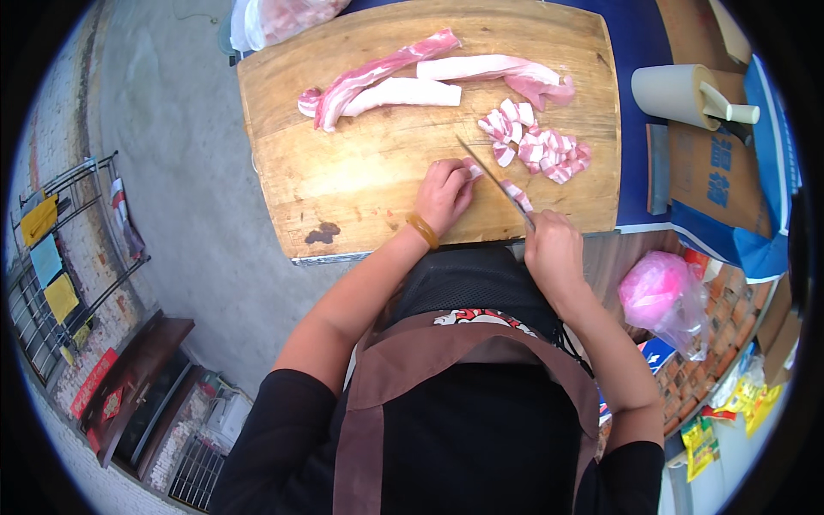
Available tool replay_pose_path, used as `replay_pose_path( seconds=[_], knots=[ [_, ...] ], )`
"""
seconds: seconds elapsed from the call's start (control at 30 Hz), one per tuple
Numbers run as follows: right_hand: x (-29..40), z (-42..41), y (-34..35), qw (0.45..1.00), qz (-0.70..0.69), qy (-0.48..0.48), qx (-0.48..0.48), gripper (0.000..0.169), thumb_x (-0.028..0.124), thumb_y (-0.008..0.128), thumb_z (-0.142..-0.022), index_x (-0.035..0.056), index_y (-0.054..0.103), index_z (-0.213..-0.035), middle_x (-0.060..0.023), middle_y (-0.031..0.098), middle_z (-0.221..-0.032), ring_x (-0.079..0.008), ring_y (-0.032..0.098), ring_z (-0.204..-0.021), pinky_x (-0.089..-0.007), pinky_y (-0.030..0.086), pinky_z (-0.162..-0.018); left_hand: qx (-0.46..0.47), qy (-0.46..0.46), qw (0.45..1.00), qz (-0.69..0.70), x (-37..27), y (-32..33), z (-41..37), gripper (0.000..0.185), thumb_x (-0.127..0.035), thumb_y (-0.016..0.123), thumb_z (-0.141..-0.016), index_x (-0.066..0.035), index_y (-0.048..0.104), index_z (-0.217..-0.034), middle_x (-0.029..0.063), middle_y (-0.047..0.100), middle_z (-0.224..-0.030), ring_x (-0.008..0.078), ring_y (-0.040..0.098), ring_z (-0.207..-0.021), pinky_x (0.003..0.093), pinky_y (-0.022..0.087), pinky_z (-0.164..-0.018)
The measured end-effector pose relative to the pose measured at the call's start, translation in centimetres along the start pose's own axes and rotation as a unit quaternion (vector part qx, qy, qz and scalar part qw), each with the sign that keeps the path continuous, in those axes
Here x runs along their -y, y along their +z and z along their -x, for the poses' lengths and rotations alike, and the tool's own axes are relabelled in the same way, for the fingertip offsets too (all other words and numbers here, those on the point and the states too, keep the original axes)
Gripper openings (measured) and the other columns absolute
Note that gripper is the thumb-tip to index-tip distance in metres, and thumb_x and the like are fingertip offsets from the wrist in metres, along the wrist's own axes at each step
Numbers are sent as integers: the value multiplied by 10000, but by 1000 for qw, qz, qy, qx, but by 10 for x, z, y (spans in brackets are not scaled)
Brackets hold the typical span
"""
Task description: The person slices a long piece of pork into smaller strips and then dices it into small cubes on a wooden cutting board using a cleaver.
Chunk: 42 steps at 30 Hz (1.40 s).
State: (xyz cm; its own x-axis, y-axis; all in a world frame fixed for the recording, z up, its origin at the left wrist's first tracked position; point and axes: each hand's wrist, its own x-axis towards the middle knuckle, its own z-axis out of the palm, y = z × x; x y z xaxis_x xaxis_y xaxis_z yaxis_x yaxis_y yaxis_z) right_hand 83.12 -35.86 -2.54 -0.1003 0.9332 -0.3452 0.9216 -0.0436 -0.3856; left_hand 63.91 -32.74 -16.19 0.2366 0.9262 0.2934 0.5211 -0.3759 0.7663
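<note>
My right hand [555, 248] grips a kitchen knife [494, 181], its blade slanting up and left over a wooden cutting board [347, 187]. My left hand [444, 196], with an amber-coloured bangle at the wrist, holds a small piece of pork belly [473, 168] against the board, left of the blade. A cut strip of pork [517, 195] lies just right of the blade. Beyond the knife is a pile of diced pork belly [553, 153]. Farther back rest long pork belly strips: a reddish one [360, 84], a pale one [409, 93] and another with skin up [483, 66].
A plastic bag of meat [290, 19] sits behind the board's far left corner. At right are a cream-coloured cylindrical container [669, 96] with handles sticking out, a cardboard box [714, 174] bearing writing and a pink plastic bag [656, 293]. A dark stain [322, 233] marks the board's near left.
</note>
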Motion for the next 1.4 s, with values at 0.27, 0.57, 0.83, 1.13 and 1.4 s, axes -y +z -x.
replay_pose_path(
  seconds=[0.27,0.57,0.83,1.13,1.4],
  knots=[
    [21,-1,-8,993,41,34,108,55,-24,622,-710,-44,666,-738,-207,659,-784,-379,672,-765,-445,555,-730,-5,3,1000,6,0,-2,-4,239,17,720,-724,-9,608,-933,149,616,-1004,349,598,-919,409,511,-794],
    [38,-66,41,999,-20,41,27,57,2,626,-743,-32,671,-743,-229,678,-793,-386,688,-769,-461,558,-716,0,10,1000,26,0,-2,-4,240,27,723,-699,-3,606,-907,154,620,-989,343,608,-907,408,525,-767],
    [-11,-17,37,997,-54,21,59,82,10,596,-766,-36,662,-779,-231,655,-820,-398,654,-824,-479,531,-787,2,-2,1000,4,5,0,1,273,9,745,-691,-9,627,-936,141,633,-989,324,616,-909,394,522,-771],
    [2,-1,-1,999,-44,21,4,82,14,604,-783,-41,664,-779,-201,638,-784,-388,644,-802,-472,525,-749,-29,2,1000,-2,-1,-4,6,269,3,733,-735,-20,602,-969,140,608,-1015,341,595,-915,415,511,-781],
    [16,9,-3,996,12,28,87,67,-15,598,-721,-41,657,-700,-222,644,-767,-382,661,-765,-459,546,-727,0,3,1000,-13,3,-6,9,280,28,726,-705,-15,599,-951,141,598,-998,341,581,-917,412,501,-772]
  ],
)
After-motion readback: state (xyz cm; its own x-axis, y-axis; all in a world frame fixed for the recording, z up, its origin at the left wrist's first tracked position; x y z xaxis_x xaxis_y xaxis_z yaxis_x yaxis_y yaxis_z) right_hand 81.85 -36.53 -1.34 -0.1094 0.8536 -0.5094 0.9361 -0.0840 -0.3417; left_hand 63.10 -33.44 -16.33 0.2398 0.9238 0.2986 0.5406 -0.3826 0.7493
